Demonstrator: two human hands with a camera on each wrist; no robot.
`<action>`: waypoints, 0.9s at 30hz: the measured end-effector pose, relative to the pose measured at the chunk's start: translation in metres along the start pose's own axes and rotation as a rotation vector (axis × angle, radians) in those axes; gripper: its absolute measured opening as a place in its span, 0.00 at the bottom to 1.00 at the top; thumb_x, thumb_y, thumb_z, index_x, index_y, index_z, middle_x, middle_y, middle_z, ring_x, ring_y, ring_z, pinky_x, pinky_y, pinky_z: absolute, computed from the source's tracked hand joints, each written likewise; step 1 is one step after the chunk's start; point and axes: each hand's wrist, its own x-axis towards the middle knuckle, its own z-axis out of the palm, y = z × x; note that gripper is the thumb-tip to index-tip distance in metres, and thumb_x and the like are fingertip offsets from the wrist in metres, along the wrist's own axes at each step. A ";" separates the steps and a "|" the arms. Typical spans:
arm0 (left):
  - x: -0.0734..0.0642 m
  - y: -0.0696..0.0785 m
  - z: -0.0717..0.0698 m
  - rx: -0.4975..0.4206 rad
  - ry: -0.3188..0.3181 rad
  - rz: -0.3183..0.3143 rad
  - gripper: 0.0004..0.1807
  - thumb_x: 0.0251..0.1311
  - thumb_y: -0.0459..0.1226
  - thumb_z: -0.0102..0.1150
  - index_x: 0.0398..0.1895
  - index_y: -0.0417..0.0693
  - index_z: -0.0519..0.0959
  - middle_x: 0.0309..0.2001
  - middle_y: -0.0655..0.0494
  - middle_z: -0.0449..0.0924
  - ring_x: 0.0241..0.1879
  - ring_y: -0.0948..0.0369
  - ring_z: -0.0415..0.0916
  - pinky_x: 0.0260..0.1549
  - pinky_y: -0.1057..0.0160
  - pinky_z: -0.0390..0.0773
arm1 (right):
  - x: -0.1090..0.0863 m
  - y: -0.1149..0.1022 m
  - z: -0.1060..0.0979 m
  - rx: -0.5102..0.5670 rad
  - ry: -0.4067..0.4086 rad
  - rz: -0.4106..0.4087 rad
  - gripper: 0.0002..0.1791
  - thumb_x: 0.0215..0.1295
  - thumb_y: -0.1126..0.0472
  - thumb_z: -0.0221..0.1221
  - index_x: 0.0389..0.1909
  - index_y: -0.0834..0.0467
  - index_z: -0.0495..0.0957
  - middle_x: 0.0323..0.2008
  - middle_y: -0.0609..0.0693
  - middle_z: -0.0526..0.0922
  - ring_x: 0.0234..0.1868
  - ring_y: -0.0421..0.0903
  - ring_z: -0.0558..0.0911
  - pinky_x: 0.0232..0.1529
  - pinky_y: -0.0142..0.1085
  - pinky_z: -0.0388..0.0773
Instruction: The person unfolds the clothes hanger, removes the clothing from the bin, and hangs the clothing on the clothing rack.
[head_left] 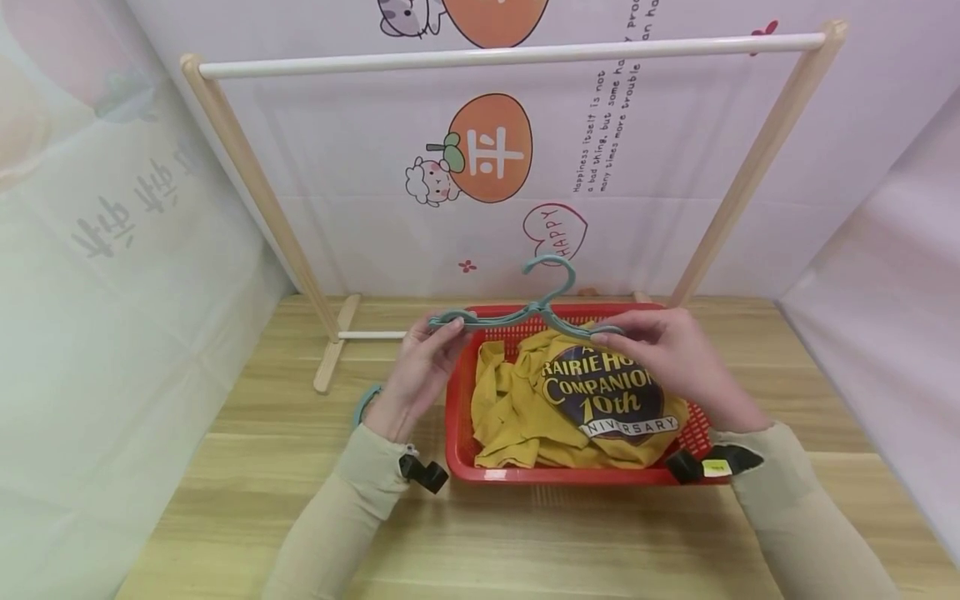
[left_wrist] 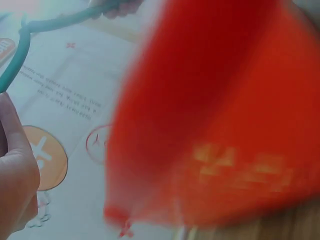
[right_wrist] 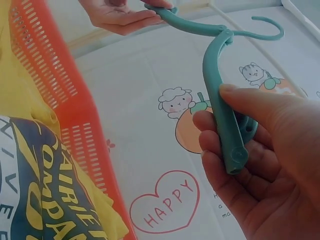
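Below the hanger (head_left: 535, 308), a red basket (head_left: 577, 476) partly hides the rack (head_left: 513, 56).

On the table (head_left: 247, 483) before me stands the basket (head_left: 570, 476), with the garment (head_left: 517, 408) in it. Behind is the rack (head_left: 510, 57). Between my left hand (head_left: 420, 371) and right hand (head_left: 678, 354) is the hanger (head_left: 536, 308).

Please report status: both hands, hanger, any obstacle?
Left hand, right hand: gripping opposite ends of teal hanger. Hanger bare, raised near red basket; yellow garment inside. No obstruction visible.
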 end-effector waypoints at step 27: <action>0.010 0.055 0.005 1.063 -0.126 0.063 0.07 0.60 0.38 0.74 0.38 0.45 0.90 0.36 0.53 0.88 0.36 0.53 0.83 0.39 0.57 0.83 | -0.004 0.002 0.001 -0.003 0.006 -0.043 0.10 0.67 0.54 0.69 0.42 0.56 0.89 0.33 0.48 0.86 0.30 0.50 0.76 0.25 0.31 0.78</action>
